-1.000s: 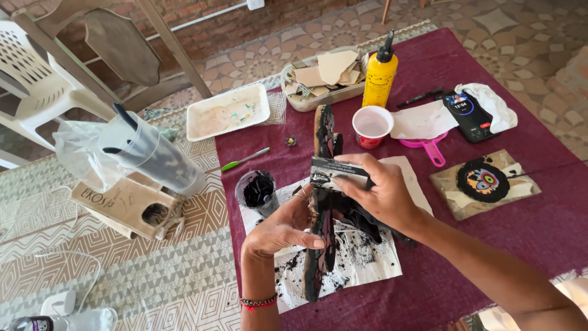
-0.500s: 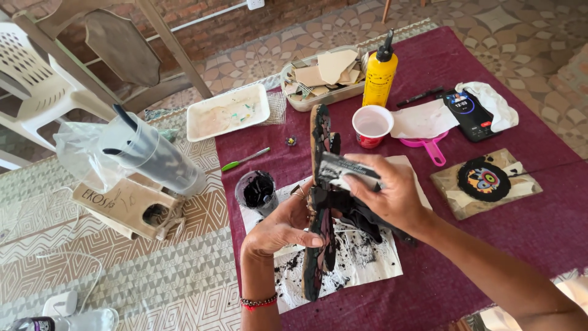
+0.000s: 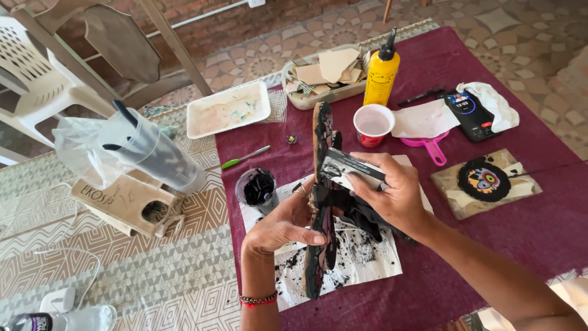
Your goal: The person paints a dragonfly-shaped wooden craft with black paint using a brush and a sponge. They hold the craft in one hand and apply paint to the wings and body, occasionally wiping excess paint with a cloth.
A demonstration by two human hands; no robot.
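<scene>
The left hand (image 3: 283, 224) grips a long, narrow mosaic piece (image 3: 321, 202) on edge over the smeared white paper (image 3: 361, 260). The right hand (image 3: 392, 196) is closed on a flat spreader card (image 3: 352, 170), pressed against the piece, with what looks like a dark rag underneath. The black grout cup (image 3: 257, 189) sits just beside. Steady, even strokes with the piece braced firmly should fill gaps best.

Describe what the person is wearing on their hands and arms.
Both forearms are bare, with no sleeves and no gloves. The left hand has a ring on one finger, and a beaded bracelet in red and dark beads circles that wrist. The right hand shows no jewellery. Black smudges mark the fingers.
</scene>
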